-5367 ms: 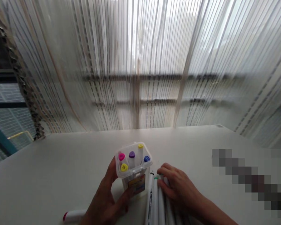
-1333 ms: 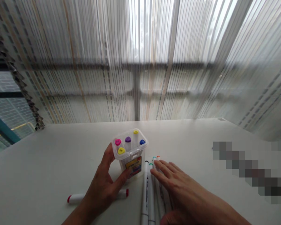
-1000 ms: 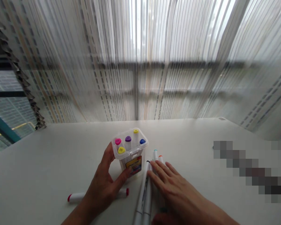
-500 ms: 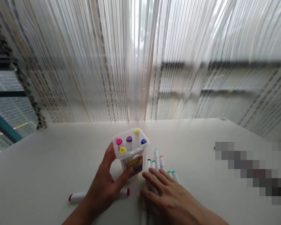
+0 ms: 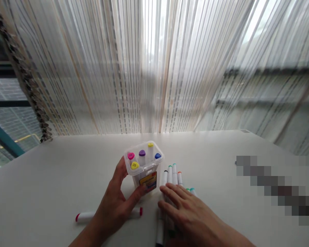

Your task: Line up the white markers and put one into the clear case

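The loose markers [image 5: 173,175] have been drawn closer together under the right hand [image 5: 187,214] since half a second ago.

The clear marker box [image 5: 144,166] is clasped upright by the left hand [image 5: 115,209], thumb and fingers closed on its sides, on the white table [image 5: 54,178]. The right hand is laid flat, fingers spread, on the markers beside the box; a red-capped marker [image 5: 85,216] is left near the left wrist.

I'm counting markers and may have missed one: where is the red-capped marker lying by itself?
In the head view, the red-capped marker lies flat on the white table, lower left, partly under the left hand holding the clear marker box.
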Tool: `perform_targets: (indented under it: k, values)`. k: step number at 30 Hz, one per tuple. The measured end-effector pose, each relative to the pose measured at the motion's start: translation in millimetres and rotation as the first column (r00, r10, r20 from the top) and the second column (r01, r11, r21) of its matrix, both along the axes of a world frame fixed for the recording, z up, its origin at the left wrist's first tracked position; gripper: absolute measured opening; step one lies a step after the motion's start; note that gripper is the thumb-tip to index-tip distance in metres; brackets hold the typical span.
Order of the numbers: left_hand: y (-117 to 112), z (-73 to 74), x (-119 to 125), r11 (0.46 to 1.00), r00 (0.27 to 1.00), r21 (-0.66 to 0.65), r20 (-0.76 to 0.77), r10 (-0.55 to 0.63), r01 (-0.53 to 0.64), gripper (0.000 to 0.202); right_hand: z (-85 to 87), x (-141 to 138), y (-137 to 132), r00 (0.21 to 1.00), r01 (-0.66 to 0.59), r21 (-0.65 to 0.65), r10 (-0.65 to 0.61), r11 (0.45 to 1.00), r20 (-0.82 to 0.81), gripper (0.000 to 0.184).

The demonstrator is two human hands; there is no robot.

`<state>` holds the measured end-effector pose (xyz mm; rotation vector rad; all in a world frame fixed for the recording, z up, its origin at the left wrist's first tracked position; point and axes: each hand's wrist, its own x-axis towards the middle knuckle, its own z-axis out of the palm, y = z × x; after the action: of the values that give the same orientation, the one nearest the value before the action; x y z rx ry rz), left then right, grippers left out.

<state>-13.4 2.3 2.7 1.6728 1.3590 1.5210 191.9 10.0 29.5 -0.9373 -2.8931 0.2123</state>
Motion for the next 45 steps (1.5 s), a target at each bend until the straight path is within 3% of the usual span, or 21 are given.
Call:
perform_targets:
  k: [3,6,8,16,21,26,32,38,45]
  values:
    - [0,1.8,0,1.0,0.999,-0.019,-0.024,-0.022,0.021,0.061,-1.2,0,0,0.999,-0.042,0.031,0.042,0.999,0.006,0.056]
    - [0,1.5,-2,1.0,0.999,-0.014,-0.047,-0.026,0.025,0.062,-8.3,-1,0,0.997,-0.066,0.085,0.069,0.994,-0.037,0.032]
    - [1,0.2,-3,1.0,0.998,-0.004,-0.052,-0.019,0.019,0.061,-11.6,-2,-1,0.996,-0.062,0.089,0.067,0.994,-0.052,0.028]
    - [1,-0.4,0,1.0,1.0,0.019,-0.026,0.017,-0.016,0.061,3.1,0,-1,0.995,0.084,-0.054,-0.087,0.995,-0.057,0.045]
    - [0,0.9,1,1.0,1.0,0.005,-0.011,0.0,0.0,0.063,6.8,7,6,0.991,0.131,-0.174,-0.132,0.976,0.004,0.068]
    - [-1,2.6,2,1.0,1.0,0.009,-0.009,0.003,-0.003,0.062,9.6,11,6,0.986,0.164,-0.19,-0.167,0.968,-0.003,0.066]
    - [-1,3.3,2,1.0,1.0,0.002,-0.008,-0.008,0.008,0.063,15.5,17,9,0.974,0.226,-0.175,-0.223,0.958,0.038,0.081]
    - [-2,4.5,4,1.0,0.999,-0.008,0.032,-0.005,0.005,0.061,15.3,16,12,0.973,0.227,-0.193,-0.216,0.955,0.076,0.083]
    - [-2,4.8,4,1.0,1.0,-0.016,0.027,-0.011,0.012,0.062,27.3,24,15,0.931,0.347,-0.225,-0.306,0.91,0.198,0.11]
